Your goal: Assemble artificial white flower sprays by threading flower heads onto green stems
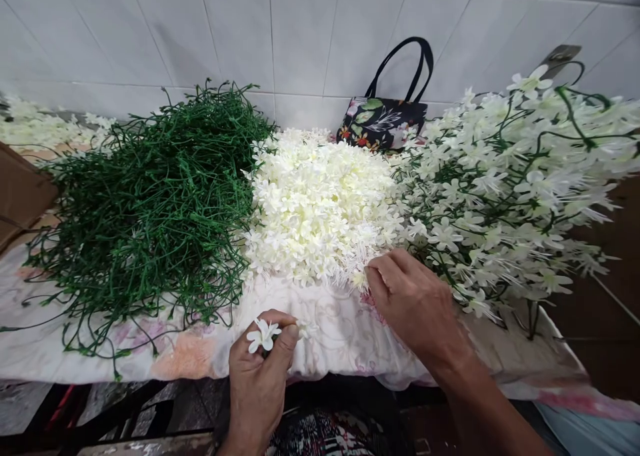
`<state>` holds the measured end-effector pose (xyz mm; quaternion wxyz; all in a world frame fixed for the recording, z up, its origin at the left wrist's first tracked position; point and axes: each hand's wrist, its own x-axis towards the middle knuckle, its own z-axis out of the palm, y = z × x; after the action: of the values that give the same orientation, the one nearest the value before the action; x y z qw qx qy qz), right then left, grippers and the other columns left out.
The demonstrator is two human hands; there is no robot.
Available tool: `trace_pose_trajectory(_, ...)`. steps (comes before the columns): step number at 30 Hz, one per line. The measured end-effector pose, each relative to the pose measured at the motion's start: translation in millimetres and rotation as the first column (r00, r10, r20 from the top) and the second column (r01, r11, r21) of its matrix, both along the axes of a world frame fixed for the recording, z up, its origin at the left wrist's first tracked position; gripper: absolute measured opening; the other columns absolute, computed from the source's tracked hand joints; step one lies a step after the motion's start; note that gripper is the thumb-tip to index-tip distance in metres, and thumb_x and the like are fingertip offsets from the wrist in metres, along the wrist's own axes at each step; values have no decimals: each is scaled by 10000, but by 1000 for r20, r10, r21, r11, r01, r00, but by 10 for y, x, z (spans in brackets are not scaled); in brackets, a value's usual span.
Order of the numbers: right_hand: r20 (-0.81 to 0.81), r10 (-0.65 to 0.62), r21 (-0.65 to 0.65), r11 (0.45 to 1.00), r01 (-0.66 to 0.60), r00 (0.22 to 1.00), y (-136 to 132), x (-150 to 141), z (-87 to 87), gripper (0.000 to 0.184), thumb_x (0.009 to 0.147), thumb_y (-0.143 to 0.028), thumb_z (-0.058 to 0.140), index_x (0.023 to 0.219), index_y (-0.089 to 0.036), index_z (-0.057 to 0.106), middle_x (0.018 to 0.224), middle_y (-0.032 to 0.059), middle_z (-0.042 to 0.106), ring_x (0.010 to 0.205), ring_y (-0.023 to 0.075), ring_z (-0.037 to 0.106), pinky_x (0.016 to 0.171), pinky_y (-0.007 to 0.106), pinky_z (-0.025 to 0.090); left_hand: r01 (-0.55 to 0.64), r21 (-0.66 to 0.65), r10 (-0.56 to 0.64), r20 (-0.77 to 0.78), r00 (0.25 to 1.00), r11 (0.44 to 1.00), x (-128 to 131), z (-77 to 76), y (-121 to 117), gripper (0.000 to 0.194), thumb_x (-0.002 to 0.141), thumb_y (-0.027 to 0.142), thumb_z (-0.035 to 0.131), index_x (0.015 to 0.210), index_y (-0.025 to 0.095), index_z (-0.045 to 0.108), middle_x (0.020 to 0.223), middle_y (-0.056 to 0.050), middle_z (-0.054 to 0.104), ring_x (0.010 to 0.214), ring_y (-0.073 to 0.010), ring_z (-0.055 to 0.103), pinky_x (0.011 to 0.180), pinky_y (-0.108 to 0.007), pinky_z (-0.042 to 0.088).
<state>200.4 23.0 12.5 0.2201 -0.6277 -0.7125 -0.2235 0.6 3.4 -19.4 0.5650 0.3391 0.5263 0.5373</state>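
Observation:
Near the table's front edge, my left hand is closed, with thumb and finger pinching an artificial flower. Its white petals stick out on one side of the fingers, and another pale blossom shows past the thumb. My right hand reaches to the front right of a heap of loose white flower heads, beside some thin white stamens. Its fingers are curled together; what they hold, if anything, is hidden.
Left of the heap lies a tangled pile of green plastic stems. Flowers on stems are piled at the right. A floral handbag stands against the tiled wall. A cardboard box is at far left, on the floral tablecloth.

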Motion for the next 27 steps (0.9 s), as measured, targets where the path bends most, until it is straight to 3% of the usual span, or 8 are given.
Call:
trace_pose_trajectory(3,-268,112,-41,991,-128,957,-153,-69,106,177,843,-124,504,677,-155,556,654,13,538,566,99,477,550,229,347,-5,0,5,80,997,1000,46,37,-10,257,625,345,768,692,137,633,484,62,402,438,-49,294,409,-177,241)
trace_pose_trajectory(6,-548,225,-145,923,-356,805,-310,-246,192,159,831,-104,500,685,-164,524,631,-17,509,557,74,462,522,193,352,-31,48,28,54,998,998,80,37,-32,232,653,342,745,697,143,635,507,48,454,433,-55,332,404,-182,273)
trace_pose_trajectory(8,-647,261,-148,879,-453,717,-383,-384,212,163,828,-96,480,685,-165,519,621,-23,505,554,68,470,523,186,364,-51,111,56,-34,998,992,84,17,-55,213,677,339,725,710,145,645,545,23,520,449,-76,407,422,-200,339)
trace_pose_trajectory(13,-711,252,-124,874,-471,656,-409,-586,139,158,809,-93,475,672,-162,510,604,-25,491,537,73,461,505,199,368,-16,304,104,-276,956,953,62,50,-107,71,742,223,658,717,157,664,659,-20,633,601,-140,575,551,-232,462)
trace_pose_trajectory(18,-698,237,-112,896,-430,676,-392,-609,61,180,815,-103,460,650,-164,496,585,-25,474,524,80,449,500,213,368,129,517,139,-447,884,846,52,153,-127,103,769,99,586,742,174,652,658,-1,641,623,-129,602,582,-214,478)
trace_pose_trajectory(27,-754,183,-160,881,-446,631,-444,-630,40,174,811,-109,468,646,-161,482,588,-29,465,506,65,432,477,203,350,277,589,118,-543,832,759,-13,89,-165,154,788,56,553,814,186,632,700,-8,659,642,-131,610,600,-227,477)
